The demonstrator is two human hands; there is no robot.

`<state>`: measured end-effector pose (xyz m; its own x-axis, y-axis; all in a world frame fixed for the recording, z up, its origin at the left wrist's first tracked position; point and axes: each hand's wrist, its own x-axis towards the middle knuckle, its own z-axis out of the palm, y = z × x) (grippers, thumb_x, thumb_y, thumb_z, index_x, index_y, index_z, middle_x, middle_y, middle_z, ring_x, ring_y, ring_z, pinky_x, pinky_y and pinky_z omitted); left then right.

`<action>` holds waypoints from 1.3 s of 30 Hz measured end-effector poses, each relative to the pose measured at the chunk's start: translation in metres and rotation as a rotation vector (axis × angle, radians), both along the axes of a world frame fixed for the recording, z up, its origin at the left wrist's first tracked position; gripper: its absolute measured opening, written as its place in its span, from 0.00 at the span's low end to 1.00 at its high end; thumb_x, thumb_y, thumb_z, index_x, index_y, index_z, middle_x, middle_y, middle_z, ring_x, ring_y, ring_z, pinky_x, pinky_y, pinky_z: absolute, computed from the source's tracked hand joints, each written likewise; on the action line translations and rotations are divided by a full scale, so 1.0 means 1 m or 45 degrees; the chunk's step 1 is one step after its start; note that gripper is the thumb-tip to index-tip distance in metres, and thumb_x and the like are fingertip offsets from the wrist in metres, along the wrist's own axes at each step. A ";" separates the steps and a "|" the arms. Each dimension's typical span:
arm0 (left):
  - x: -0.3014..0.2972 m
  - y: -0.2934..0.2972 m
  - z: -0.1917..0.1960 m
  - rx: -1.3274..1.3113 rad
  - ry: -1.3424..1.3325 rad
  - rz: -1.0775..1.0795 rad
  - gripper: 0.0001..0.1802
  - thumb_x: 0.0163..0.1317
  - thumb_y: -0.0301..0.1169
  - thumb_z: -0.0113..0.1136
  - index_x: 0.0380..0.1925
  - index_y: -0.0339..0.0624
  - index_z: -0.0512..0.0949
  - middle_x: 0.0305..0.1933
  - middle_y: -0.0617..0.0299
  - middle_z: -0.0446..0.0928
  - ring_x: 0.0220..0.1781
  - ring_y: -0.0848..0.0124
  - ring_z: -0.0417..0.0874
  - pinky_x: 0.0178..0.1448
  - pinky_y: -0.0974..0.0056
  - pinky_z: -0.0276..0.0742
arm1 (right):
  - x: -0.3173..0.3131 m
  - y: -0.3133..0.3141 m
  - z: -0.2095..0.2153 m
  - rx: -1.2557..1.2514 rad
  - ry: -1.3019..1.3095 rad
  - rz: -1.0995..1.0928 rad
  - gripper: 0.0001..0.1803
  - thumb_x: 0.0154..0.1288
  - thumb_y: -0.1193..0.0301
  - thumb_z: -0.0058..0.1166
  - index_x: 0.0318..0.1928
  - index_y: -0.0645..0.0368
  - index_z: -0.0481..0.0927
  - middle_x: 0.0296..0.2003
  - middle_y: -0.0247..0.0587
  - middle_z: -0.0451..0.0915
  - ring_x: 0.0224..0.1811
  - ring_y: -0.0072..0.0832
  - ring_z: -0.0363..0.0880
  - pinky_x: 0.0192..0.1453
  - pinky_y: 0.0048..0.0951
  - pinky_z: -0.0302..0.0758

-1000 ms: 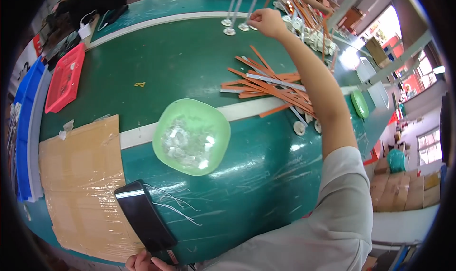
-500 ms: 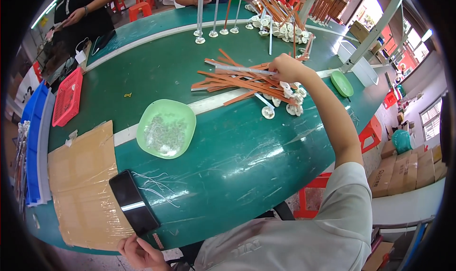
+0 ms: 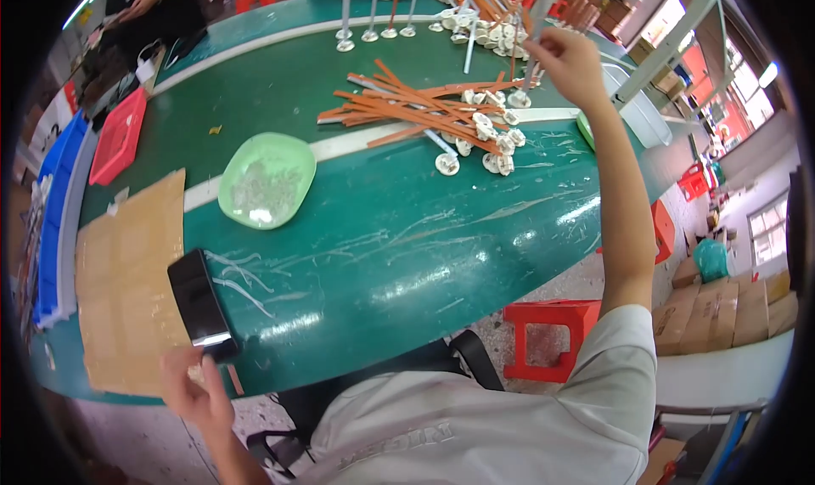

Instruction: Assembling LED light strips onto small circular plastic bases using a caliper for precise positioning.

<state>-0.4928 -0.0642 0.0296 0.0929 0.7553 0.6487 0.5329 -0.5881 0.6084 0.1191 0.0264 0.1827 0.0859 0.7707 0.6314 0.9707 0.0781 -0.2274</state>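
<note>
My right hand is raised over the far right of the table, its fingers closed round a grey strip. The strip stands nearly upright, with a white round base at its lower end. Beside it lies a pile of orange-brown strips, many ending in white round bases. At the near left edge my left hand is slightly blurred, thumb and fingers apart, and seems to hold nothing. It is close to the lower end of a black phone, which lies partly over a cardboard sheet.
A green bowl of small clear pieces sits left of centre, near loose white ties. Farther left are a red basket and a blue bin. Upright strips stand at the back. A red stool is below the table edge.
My right hand has lifted a grey strip from the pile, moved right and away, and turned it upright. My left hand has shifted up and left in view. The whole view has tilted slightly.
</note>
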 end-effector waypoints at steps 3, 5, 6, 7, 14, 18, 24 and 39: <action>0.045 0.031 0.036 -0.025 0.178 -0.339 0.15 0.54 0.19 0.69 0.43 0.32 0.81 0.39 0.49 0.82 0.38 0.57 0.81 0.43 0.62 0.77 | -0.046 -0.017 0.010 -0.013 0.309 0.209 0.10 0.70 0.67 0.66 0.40 0.62 0.87 0.28 0.36 0.87 0.28 0.19 0.84 0.30 0.23 0.77; 0.090 0.054 0.047 -0.036 0.281 -0.423 0.19 0.53 0.24 0.74 0.45 0.33 0.82 0.38 0.50 0.82 0.33 0.60 0.82 0.39 0.61 0.78 | -0.083 -0.032 0.002 -0.050 0.547 0.316 0.09 0.72 0.69 0.64 0.43 0.64 0.86 0.31 0.36 0.87 0.30 0.18 0.85 0.31 0.19 0.78; 0.112 0.066 0.049 -0.046 0.347 -0.472 0.21 0.55 0.28 0.75 0.47 0.33 0.81 0.39 0.49 0.82 0.33 0.59 0.82 0.39 0.61 0.79 | -0.102 -0.037 -0.006 -0.064 0.651 0.412 0.09 0.73 0.70 0.64 0.44 0.64 0.85 0.33 0.38 0.88 0.31 0.19 0.85 0.31 0.19 0.79; 0.134 0.077 0.046 -0.031 0.328 -0.540 0.24 0.56 0.33 0.75 0.50 0.33 0.80 0.44 0.46 0.82 0.37 0.54 0.84 0.43 0.57 0.81 | -0.122 -0.039 -0.017 -0.079 0.762 0.509 0.09 0.73 0.70 0.63 0.46 0.64 0.84 0.34 0.39 0.88 0.31 0.19 0.86 0.31 0.19 0.80; 0.195 0.088 0.003 -0.030 0.475 -0.664 0.29 0.57 0.45 0.77 0.48 0.32 0.84 0.39 0.50 0.80 0.38 0.55 0.83 0.43 0.57 0.80 | -0.213 -0.061 -0.067 -0.362 1.035 0.698 0.08 0.78 0.74 0.53 0.51 0.65 0.75 0.37 0.49 0.88 0.37 0.31 0.92 0.35 0.25 0.86; 0.191 0.083 -0.010 -0.191 0.452 -0.699 0.25 0.57 0.44 0.77 0.43 0.32 0.85 0.35 0.52 0.80 0.38 0.56 0.83 0.42 0.56 0.79 | -0.225 -0.064 -0.082 -0.337 1.044 0.714 0.08 0.77 0.74 0.55 0.49 0.66 0.76 0.36 0.49 0.88 0.36 0.29 0.92 0.37 0.26 0.87; 0.184 0.099 -0.018 -0.128 0.429 -1.034 0.19 0.56 0.32 0.75 0.46 0.34 0.85 0.44 0.49 0.84 0.46 0.51 0.84 0.50 0.53 0.80 | -0.222 -0.064 -0.089 -0.595 0.979 0.820 0.13 0.71 0.81 0.61 0.54 0.68 0.77 0.43 0.49 0.88 0.42 0.29 0.91 0.39 0.22 0.85; 0.176 0.102 -0.034 -0.197 0.292 -1.043 0.32 0.51 0.23 0.73 0.60 0.39 0.77 0.48 0.51 0.86 0.49 0.49 0.84 0.53 0.51 0.80 | -0.217 -0.051 -0.136 -0.499 0.594 0.862 0.07 0.67 0.77 0.67 0.44 0.65 0.86 0.35 0.40 0.90 0.37 0.24 0.90 0.43 0.25 0.86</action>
